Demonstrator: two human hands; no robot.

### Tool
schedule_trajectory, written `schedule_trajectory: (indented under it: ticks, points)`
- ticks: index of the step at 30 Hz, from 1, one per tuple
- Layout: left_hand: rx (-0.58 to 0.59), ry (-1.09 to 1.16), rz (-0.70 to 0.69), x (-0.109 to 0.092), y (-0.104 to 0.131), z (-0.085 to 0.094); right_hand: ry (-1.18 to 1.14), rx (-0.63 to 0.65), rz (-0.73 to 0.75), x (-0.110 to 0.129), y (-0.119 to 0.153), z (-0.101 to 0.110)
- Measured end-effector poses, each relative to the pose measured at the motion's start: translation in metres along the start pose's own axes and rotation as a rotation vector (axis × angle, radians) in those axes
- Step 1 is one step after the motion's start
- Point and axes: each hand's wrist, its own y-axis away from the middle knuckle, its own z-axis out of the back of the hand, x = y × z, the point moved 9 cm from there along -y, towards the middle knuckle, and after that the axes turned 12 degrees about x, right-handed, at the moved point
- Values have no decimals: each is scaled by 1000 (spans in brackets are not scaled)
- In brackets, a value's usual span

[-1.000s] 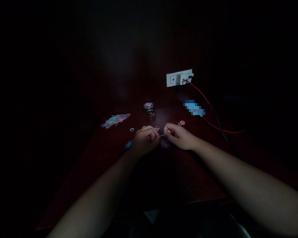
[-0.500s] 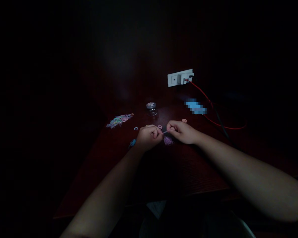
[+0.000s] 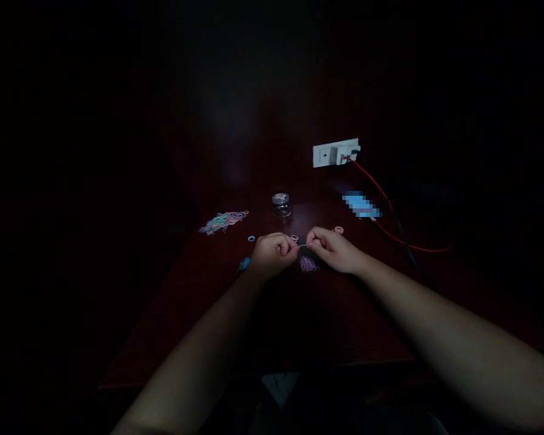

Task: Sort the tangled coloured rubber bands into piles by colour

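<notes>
Between my two hands stretches a thin pale elastic band [image 3: 303, 245]. My left hand [image 3: 275, 254] is closed, pinching one end of it. At the other end my right hand [image 3: 333, 249] pinches with thumb and forefinger. Just below the band lies a small purple pile of bands [image 3: 307, 264]. A blue pile of bands [image 3: 244, 263] sits left of my left hand, partly hidden by it. Behind the hands are a pink band [image 3: 294, 238], an orange band [image 3: 339, 230] and a single blue band [image 3: 251, 238].
A large mixed pile of coloured bands [image 3: 224, 222] lies at the table's back left. A clear lidded jar [image 3: 281, 205] stands behind my hands. At the right are a blurred-out bright blue item [image 3: 361, 205], a red cable [image 3: 417, 248] and a wall socket [image 3: 325, 156].
The whole view has shifted slightly, so things on the table sit a little lower and further right. Both hands keep their pinch on the band, which now looks slightly more curved.
</notes>
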Motion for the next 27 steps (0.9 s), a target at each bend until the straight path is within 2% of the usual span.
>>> schedule_trajectory:
  ticks: [5,13,19,23,27]
  points:
    - [-6,32,35,3,1,2,70,-25,36,6,0,2]
    - [54,11,57,5,1,-8,224,-52,5,8,2,15]
    - [113,97,108,10,1,-23,217,37,-49,-2,3,15]
    - [78,159,182,20,4,-28,221,64,-82,-6,4,15]
    - [37,186,212,22,7,-25,218,38,-89,-4,6,16]
